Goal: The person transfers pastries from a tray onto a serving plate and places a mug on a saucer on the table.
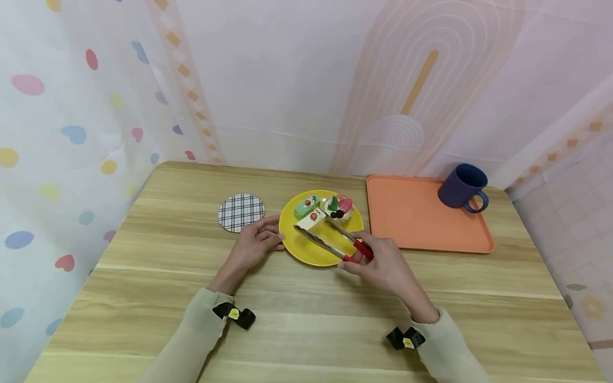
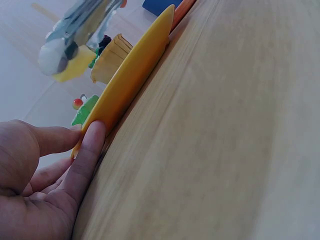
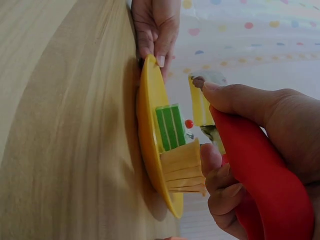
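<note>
My left hand (image 1: 254,242) pinches the left rim of a yellow plate (image 1: 306,255), which rests on the table. Red-handled metal tongs (image 1: 326,246) are gripped in my right hand (image 1: 383,263). Between the tongs' tips is a cake slice with a white top (image 1: 308,219), its yellow layered side (image 3: 197,105) showing in the right wrist view, held above the plate. Below it on the plate stand a green layered cake slice (image 3: 170,125) and a fruit-topped cake in a pleated cup (image 3: 182,167). The tongs' tips look blurred in the left wrist view.
An orange tray (image 1: 407,218) lies right of the plate, close to my right hand. A dark blue mug (image 1: 460,186) stands at its back right corner. Behind my left hand lies a round checked coaster (image 1: 241,212). A patterned cloth backdrop (image 1: 287,106) rises behind the table.
</note>
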A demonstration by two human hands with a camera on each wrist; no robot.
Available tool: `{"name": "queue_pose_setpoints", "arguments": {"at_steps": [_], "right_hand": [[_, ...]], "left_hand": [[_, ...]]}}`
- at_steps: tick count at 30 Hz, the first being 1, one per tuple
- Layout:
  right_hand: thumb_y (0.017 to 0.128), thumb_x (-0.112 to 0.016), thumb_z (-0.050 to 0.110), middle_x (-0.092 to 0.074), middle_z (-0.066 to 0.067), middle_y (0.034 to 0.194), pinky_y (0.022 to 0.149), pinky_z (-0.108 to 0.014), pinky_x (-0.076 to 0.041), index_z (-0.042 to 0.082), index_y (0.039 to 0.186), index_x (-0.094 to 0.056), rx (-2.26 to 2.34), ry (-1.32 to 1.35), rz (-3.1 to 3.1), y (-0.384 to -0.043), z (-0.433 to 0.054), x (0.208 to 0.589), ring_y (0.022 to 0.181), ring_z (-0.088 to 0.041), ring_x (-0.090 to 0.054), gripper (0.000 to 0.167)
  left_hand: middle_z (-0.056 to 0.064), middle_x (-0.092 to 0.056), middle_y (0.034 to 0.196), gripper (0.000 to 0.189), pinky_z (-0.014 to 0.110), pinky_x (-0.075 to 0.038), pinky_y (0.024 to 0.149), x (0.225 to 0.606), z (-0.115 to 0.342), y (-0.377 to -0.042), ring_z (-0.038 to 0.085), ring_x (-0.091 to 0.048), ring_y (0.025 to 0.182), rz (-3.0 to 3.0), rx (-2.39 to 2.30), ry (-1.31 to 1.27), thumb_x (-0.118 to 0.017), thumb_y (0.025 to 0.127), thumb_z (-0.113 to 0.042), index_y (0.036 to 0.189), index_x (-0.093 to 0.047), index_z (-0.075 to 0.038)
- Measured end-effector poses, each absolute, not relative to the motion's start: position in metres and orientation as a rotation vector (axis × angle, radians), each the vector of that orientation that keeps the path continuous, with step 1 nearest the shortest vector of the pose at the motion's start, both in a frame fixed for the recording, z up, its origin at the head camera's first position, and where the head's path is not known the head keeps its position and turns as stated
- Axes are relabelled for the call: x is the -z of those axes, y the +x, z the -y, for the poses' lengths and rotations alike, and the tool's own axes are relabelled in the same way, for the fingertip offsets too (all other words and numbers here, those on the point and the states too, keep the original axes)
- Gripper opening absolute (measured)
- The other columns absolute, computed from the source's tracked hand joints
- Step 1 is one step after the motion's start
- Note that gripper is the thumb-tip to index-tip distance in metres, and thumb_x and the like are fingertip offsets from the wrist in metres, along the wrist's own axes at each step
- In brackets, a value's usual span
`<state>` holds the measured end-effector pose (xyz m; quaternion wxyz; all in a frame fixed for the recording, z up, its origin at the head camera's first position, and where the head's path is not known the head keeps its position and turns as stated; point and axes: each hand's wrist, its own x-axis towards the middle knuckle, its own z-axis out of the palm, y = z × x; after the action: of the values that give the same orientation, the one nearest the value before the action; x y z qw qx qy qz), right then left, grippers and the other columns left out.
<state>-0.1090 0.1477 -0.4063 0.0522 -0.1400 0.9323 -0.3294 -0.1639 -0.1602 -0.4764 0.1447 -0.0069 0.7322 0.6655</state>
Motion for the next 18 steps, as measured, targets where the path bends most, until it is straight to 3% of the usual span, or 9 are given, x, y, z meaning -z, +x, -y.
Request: {"name": "queue_pose_setpoints", "arguments": {"at_steps": [18], "right_hand": [[0.082, -0.088, 0.038, -0.061, 0.006, 0.075, 0.053, -0.019, -0.038, 0.01, 0.134, -0.064, 0.94, -0.369, -2.803, -0.115, -0.15, 0.421, 0.066, -0.012, -0.05, 0.064]], "left_hand": [[0.016, -0.061, 0.117, 0.055, 0.03, -0.067, 0.084, 0.477, 0.158, -0.165, 0.012, -0.07, 0.091, -2.116, -1.905, -0.031, -0.065, 0.099, -0.002, 0.151, -0.049, -0.009]]}}
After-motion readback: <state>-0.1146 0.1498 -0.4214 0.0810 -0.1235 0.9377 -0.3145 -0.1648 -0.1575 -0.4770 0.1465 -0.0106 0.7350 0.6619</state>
